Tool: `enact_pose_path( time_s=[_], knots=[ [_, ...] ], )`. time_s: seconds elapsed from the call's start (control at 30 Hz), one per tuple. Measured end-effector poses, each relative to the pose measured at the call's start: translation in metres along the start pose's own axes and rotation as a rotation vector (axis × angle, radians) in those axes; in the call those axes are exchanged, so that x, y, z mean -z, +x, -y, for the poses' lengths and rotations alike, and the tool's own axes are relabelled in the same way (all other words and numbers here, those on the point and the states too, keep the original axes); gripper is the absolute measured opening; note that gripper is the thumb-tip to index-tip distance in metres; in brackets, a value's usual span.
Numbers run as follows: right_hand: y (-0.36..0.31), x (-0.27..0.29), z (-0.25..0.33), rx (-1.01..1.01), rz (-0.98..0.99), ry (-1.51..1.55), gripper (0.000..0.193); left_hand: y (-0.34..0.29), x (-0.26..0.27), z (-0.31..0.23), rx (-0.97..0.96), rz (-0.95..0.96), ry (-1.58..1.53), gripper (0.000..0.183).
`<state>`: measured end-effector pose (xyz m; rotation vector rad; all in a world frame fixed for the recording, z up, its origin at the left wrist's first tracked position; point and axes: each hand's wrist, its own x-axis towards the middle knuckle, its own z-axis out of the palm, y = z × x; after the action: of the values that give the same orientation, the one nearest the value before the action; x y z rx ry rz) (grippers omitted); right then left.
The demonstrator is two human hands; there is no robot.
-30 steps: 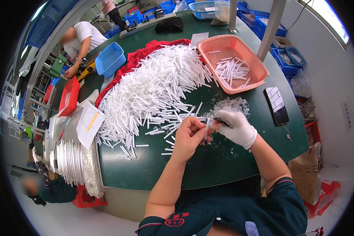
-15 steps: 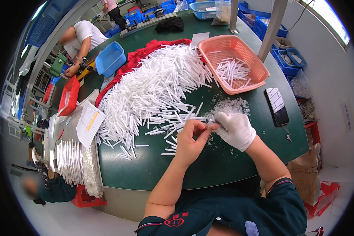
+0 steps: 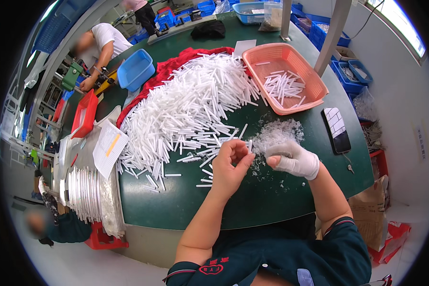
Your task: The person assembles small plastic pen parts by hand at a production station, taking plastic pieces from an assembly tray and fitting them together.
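My bare left hand [image 3: 231, 164] pinches a short white plastic tube [image 3: 250, 146] upright between thumb and fingers. To its right, a little apart, my right hand [image 3: 294, 163] wears a white glove that leaves the thumb tip bare. Its fingers are curled in, and whatever they hold is hidden. Just beyond both hands lies a heap of clear plastic shavings [image 3: 283, 131], with crumbs scattered toward me. A large pile of similar white tubes [image 3: 186, 102] spreads to the left and back, partly on a red cloth [image 3: 163, 70]. Several loose tubes lie close to my left hand.
A pink basket [image 3: 321, 91] with some white tubes stands at the back right. Beside it lies a phone [image 3: 337, 131] with keys. At the left are a blue tray [image 3: 136, 71], a red tray [image 3: 84, 117] and a paper sheet [image 3: 108, 148]. A co-worker [image 3: 110, 43] sits across the table.
My hands have come apart: the gloved right hand moved right and slightly down, away from the left. The tube in my left hand now points upward in plain sight.
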<state>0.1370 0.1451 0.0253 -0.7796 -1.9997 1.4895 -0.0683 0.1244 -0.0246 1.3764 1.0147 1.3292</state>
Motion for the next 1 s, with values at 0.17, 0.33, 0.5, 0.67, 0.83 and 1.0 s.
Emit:
enact_pose_path(
  time_s=[0.17, 0.33, 0.5, 0.67, 0.83, 1.0],
  knots=[
    [0.003, -0.006, -0.010, -0.146, -0.213, 0.123, 0.030, 0.010, 0.005, -0.011, 0.170, 0.044, -0.310, 0.054],
    [0.011, -0.010, -0.020, -0.190, -0.267, 0.045, 0.030, 0.013, 0.013, -0.010, 0.214, -0.023, -0.344, 0.038],
    [0.013, -0.014, -0.028, -0.170, -0.248, 0.032, 0.030, 0.014, 0.014, -0.009, 0.178, -0.099, -0.344, 0.024],
    [0.015, -0.015, -0.028, -0.201, -0.209, 0.083, 0.028, 0.013, 0.014, -0.010, 0.186, -0.190, -0.247, 0.017],
    [0.017, -0.016, -0.013, -0.344, -0.163, 0.226, 0.022, 0.012, 0.016, -0.008, 0.186, -0.198, -0.227, 0.018],
    [0.017, -0.018, -0.011, -0.401, -0.173, 0.317, 0.021, 0.013, 0.013, -0.007, 0.214, -0.196, -0.195, 0.015]
  ],
)
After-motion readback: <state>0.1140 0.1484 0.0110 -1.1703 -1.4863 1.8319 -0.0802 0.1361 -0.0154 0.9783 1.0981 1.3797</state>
